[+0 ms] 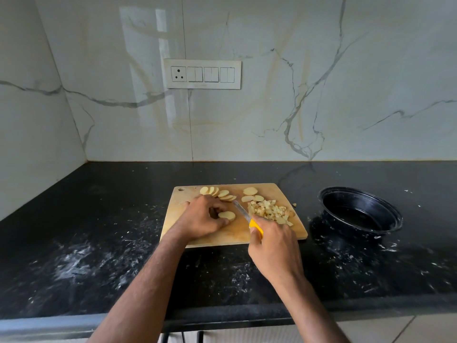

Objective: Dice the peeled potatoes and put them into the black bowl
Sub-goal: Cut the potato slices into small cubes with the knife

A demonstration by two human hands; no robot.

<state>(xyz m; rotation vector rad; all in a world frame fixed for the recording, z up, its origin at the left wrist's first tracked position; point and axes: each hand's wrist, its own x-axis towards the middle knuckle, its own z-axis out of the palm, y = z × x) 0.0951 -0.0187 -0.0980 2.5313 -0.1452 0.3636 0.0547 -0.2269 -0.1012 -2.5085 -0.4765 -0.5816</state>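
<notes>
Left fingers (223, 220) pinch a firm, wet-slick slice (227, 215) by its edges on the board (222, 237); right hand (274, 248) grips the knife (247, 217) just beside.

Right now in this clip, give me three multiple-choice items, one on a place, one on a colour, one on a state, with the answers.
1. Where is the pile of diced potato?
A. in the black bowl
B. on the right part of the cutting board
C. on the counter by the wall

2. What colour is the knife handle?
A. yellow
B. red
C. black

3. What is the left hand doing?
A. hanging idle
B. gripping the bowl
C. holding a potato slice

Answers: B, the dice lie on the cutting board, and the black bowl looks empty. A, the right hand grips a yellow-handled knife. C, the left hand holds a potato slice.
</notes>
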